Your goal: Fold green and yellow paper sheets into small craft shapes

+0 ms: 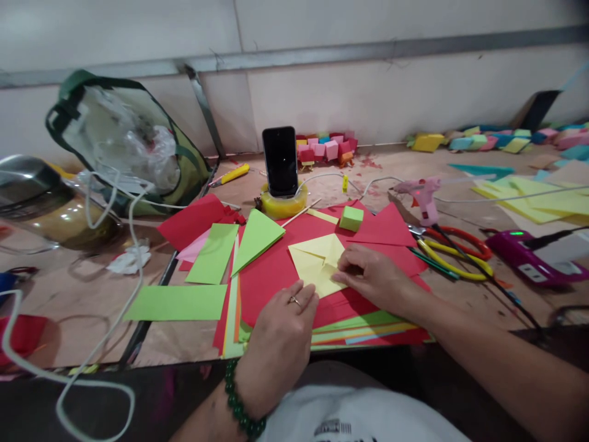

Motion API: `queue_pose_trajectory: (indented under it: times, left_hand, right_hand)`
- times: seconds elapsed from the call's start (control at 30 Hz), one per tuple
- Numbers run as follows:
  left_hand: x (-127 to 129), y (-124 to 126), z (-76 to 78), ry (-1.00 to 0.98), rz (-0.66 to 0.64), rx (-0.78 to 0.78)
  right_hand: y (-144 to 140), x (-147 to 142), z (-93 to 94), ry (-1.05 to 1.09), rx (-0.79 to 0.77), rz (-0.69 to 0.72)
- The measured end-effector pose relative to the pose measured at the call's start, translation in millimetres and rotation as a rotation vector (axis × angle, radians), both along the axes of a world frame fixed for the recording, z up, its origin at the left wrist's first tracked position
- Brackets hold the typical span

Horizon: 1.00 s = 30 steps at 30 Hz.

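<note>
A pale yellow sheet of paper [317, 273], folded with its flaps creased toward the middle, lies on a stack of red paper [267, 288]. My left hand [283, 328], with a ring and a green bead bracelet, rests its fingers on the sheet's lower left edge; its thumb is hidden. At the sheet's right side, my right hand [375, 279] is closed in a pinch on a folded flap. Just behind stands a small green paper cube [351, 218]. Folded green paper [257, 239] lies to the left, beside cut green strips [177, 302].
A phone [280, 161] stands in a yellow tape roll [285, 202]. On the right are a pink glue gun [423, 199], scissors [455, 258] and a purple power adapter [536, 258]. Left are a cutter [234, 174], an open bag [184, 159], a jar [59, 209] and a white cable [133, 215].
</note>
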<state>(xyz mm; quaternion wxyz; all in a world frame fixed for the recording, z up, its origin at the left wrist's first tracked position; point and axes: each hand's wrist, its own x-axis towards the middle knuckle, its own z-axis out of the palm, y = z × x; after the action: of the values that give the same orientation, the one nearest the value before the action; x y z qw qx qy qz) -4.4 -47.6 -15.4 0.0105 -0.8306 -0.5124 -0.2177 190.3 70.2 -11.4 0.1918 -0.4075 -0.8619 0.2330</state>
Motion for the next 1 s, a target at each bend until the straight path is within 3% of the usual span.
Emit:
queue_pose_trajectory:
  times: [0.37,0.67,1.0]
  left_hand:
    - [-0.7,-2.3,-1.5,-0.117,0.083,-0.072]
    - [-1.9,-1.5,-0.4,-0.142,0.051,-0.084]
    - [0.7,2.7,8.1,-0.043,0.004,-0.121]
  right_hand:
    - [-2.1,0.0,8.1,-0.041,-0.026,-0.005]
    - [-0.8,-0.7,4.8,-0.051,-0.017,0.002]
    - [-0.9,-0.6,1.8,-0.039,0.006,-0.006]
